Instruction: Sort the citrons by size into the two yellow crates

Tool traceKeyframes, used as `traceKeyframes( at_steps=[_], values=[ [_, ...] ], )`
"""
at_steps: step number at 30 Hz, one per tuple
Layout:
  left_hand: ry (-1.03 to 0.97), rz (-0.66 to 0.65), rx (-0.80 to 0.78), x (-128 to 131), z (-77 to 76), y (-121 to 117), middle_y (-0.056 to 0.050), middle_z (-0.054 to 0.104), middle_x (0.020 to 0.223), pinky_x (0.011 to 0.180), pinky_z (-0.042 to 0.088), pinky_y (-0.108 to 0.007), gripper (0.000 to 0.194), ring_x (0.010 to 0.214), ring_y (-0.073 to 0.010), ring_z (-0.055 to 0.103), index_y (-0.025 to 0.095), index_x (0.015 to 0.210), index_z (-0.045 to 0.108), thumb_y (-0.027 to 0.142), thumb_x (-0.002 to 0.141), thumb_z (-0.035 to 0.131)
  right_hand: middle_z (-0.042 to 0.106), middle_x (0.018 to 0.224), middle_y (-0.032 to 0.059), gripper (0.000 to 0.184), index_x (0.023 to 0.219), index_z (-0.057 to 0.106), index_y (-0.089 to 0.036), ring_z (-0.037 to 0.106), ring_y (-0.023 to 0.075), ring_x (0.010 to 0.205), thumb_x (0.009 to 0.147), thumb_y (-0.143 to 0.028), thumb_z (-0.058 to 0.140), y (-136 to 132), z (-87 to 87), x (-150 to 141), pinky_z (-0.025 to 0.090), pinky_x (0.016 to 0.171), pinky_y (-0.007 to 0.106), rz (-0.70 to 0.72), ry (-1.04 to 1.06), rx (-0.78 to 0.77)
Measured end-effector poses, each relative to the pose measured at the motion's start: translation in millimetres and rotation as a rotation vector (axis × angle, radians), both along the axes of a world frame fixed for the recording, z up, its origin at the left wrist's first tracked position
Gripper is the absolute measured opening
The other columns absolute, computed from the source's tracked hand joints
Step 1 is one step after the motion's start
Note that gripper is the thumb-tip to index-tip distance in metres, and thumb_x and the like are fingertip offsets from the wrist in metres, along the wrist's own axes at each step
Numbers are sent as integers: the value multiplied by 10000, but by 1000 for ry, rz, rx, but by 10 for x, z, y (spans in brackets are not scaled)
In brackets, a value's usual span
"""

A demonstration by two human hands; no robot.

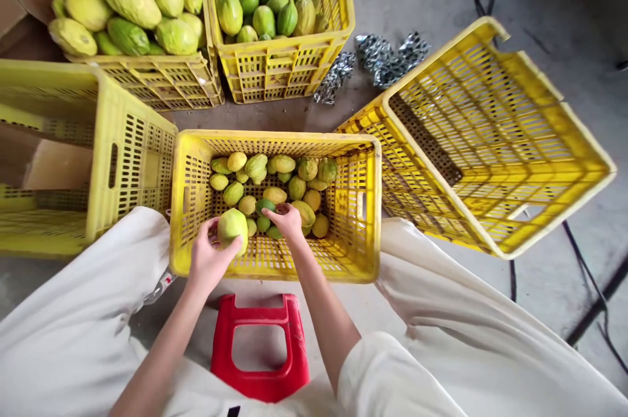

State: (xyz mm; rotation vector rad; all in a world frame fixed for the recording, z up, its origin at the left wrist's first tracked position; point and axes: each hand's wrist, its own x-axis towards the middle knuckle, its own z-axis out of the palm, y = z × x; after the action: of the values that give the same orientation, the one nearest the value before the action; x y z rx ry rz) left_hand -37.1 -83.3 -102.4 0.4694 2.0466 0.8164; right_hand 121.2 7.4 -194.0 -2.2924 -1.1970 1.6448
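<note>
A yellow plastic crate (275,271) stands between my knees, holding several small green and yellow fruits (275,175). My left hand (209,258) is closed around one pale green fruit (231,226) above the crate's near left corner. My right hand (288,220) reaches down into the pile, its fingers curled over a dark green fruit (265,205) among the others. Whether that hand grips the fruit or only touches it is hard to tell.
An empty yellow crate (495,142) stands tilted at right. Another empty crate (73,155) lies at left. Two crates (284,63) of larger fruits stand at the back. A red stool (258,351) is under me. Crumpled foil (383,60) lies on the concrete floor.
</note>
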Motion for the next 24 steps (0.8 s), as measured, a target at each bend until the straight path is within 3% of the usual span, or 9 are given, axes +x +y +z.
traceKeyframes(
  at_steps=[2, 5, 7, 10, 12, 15, 20, 24],
  values=[
    [-113, 117, -3, -52, 278, 47, -126, 787, 1145, 819, 679, -400, 568, 980, -294, 787, 205, 1069, 678, 331, 568, 913, 798, 958, 68, 384, 881, 643, -204, 764, 219, 941, 756, -445, 915, -53, 227, 109, 593, 856, 302, -75, 211, 28],
    [-365, 208, -27, -100, 738, 176, -79, 785, 952, 687, 669, -332, 461, 848, -253, 778, 197, 956, 687, 329, 571, 905, 695, 812, -16, 552, 818, 618, -223, 666, 175, 814, 541, -481, 1018, -81, 665, 301, 559, 801, 305, -194, 542, 118],
    [-509, 209, -13, -101, 1017, 289, -59, 768, 852, 679, 689, -352, 370, 803, -254, 779, 203, 892, 675, 316, 608, 885, 668, 834, -32, 616, 848, 639, -228, 635, 159, 821, 449, -441, 1056, -63, 1012, 456, 548, 814, 301, -224, 660, 187],
    [-603, 196, 69, -56, 1296, 458, -80, 800, 937, 764, 727, -403, 286, 904, -268, 797, 200, 906, 691, 273, 676, 844, 699, 954, -19, 632, 949, 667, -244, 659, 156, 879, 489, -425, 1060, -8, 1509, 716, 570, 843, 293, -270, 784, 211],
    [-652, 195, 125, -6, 1375, 548, -109, 813, 1046, 833, 734, -457, 267, 1015, -290, 796, 191, 950, 706, 263, 716, 812, 710, 985, -12, 613, 986, 675, -252, 676, 160, 878, 537, -423, 1056, 37, 1751, 884, 591, 841, 300, -254, 843, 197],
    [-718, 195, 196, 79, 1382, 622, -140, 809, 1153, 898, 726, -528, 276, 1155, -343, 774, 181, 1008, 724, 269, 750, 769, 724, 988, -7, 586, 1040, 698, -268, 700, 181, 878, 588, -417, 1038, 114, 1936, 1065, 623, 848, 335, -195, 917, 193],
    [-727, 136, 279, 156, 1290, 606, -131, 803, 1247, 939, 715, -436, 300, 1242, -337, 751, 191, 1035, 747, 257, 744, 775, 752, 1006, 4, 594, 1111, 736, -288, 730, 223, 981, 615, -466, 1010, 217, 2006, 1073, 621, 944, 373, -151, 1002, 319],
    [-711, 167, 311, 168, 1223, 606, -107, 804, 1216, 1005, 684, -421, 293, 1254, -311, 741, 206, 1030, 716, 269, 756, 797, 770, 1006, 17, 615, 1085, 723, -278, 747, 263, 1055, 596, -510, 1016, 247, 2015, 1009, 608, 1009, 422, -119, 1009, 378]
  ],
)
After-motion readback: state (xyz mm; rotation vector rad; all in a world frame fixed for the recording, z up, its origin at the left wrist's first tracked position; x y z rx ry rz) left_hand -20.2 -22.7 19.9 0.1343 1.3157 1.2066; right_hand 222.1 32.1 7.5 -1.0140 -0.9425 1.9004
